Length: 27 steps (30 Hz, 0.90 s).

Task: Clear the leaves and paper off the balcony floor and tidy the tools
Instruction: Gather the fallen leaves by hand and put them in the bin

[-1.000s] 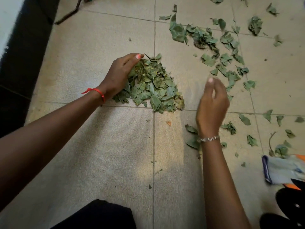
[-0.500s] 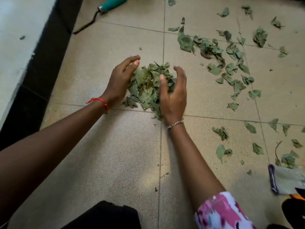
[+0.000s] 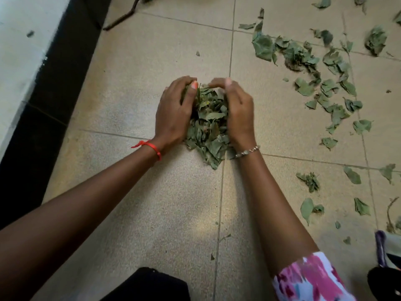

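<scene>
Both left hand (image 3: 173, 115) and right hand (image 3: 239, 114) curl fingers (image 3: 183, 81) round the leaf pile (image 3: 208, 131).

Soft daylight, slight wide-angle distortion

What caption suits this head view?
Left hand and right hand cup a leaf pile on the tiled floor.

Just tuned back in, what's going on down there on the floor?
A person's left hand and right hand cup a leaf pile on the tiled floor, curled round it from both sides. Scattered leaves lie to the right, not yet gathered. A tool lies at the top edge.
</scene>
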Motion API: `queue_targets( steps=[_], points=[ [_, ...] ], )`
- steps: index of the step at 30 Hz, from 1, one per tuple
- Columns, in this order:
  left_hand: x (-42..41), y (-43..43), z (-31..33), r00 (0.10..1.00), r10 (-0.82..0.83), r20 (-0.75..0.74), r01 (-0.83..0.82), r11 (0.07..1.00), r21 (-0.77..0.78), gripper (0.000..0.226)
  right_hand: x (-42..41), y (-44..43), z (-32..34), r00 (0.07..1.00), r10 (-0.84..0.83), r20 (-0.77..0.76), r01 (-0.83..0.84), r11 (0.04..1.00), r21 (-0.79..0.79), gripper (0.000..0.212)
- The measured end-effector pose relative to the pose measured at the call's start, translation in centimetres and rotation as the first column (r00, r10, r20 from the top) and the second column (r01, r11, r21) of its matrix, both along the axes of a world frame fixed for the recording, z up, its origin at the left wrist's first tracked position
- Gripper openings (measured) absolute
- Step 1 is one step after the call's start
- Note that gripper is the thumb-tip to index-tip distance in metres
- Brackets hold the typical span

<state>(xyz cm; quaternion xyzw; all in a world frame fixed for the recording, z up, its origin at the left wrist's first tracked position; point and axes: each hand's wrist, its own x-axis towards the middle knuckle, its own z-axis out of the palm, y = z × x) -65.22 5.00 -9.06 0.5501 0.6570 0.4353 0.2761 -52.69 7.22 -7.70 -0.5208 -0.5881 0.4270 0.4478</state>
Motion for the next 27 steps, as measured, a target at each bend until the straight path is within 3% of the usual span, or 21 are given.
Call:
queue_targets(
  steps=[3,5,7,9,12,17,21,23,25,27],
  points=[
    [-0.7,0.3,0.1,0.997,-0.017,0.077,0.016,1.000,0.022,0.051,1.6,-2.8,0.7,0.983,-0.183,0.013,0.182,0.982,0.057,0.049],
    [-1.3,1.0,0.3,0.996,-0.066,0.059,0.065,0.998,0.023,0.058,2.2,-5.9,0.3,0.971,-0.198,0.133,0.201,0.979,-0.010,0.067],
    [-1.8,1.8,0.5,0.994,-0.109,0.025,0.110,0.994,-0.023,0.066,2.1,-8.6,-0.5,0.936,-0.100,0.339,0.132,0.988,-0.074,0.082],
    [-2.1,2.2,0.6,0.985,-0.171,-0.012,0.170,0.983,-0.077,0.065,1.9,-9.7,-1.4,0.816,0.006,0.578,0.016,0.999,-0.033,0.097],
    [-2.1,2.0,0.7,0.960,-0.272,-0.059,0.265,0.959,-0.102,0.060,1.6,-8.3,-1.8,0.692,0.024,0.721,-0.074,0.997,0.037,0.116],
    [-2.0,1.8,0.9,0.965,-0.258,-0.051,0.249,0.959,-0.138,0.056,0.6,-4.6,-1.6,0.735,0.080,0.673,-0.121,0.993,0.014,0.125],
    [-2.1,1.7,0.9,0.968,-0.245,0.053,0.250,0.958,-0.137,0.061,-0.1,-2.7,-1.4,0.806,0.149,0.573,-0.214,0.976,0.047,0.116],
    [-2.2,1.6,0.9,0.965,-0.222,0.137,0.239,0.964,-0.119,0.057,0.0,-2.4,-1.3,0.923,0.127,0.364,-0.154,0.987,0.044,0.102],
    [-2.3,1.6,1.0,0.955,-0.197,0.224,0.220,0.972,-0.083,0.055,-0.1,-2.2,-0.9,0.982,0.020,0.189,-0.028,0.999,0.041,0.080],
    [-2.1,1.3,1.0,0.951,-0.173,0.258,0.191,0.980,-0.046,0.061,-0.7,-1.9,-0.6,0.979,-0.044,0.201,0.043,0.999,0.010,0.066]
  ],
)
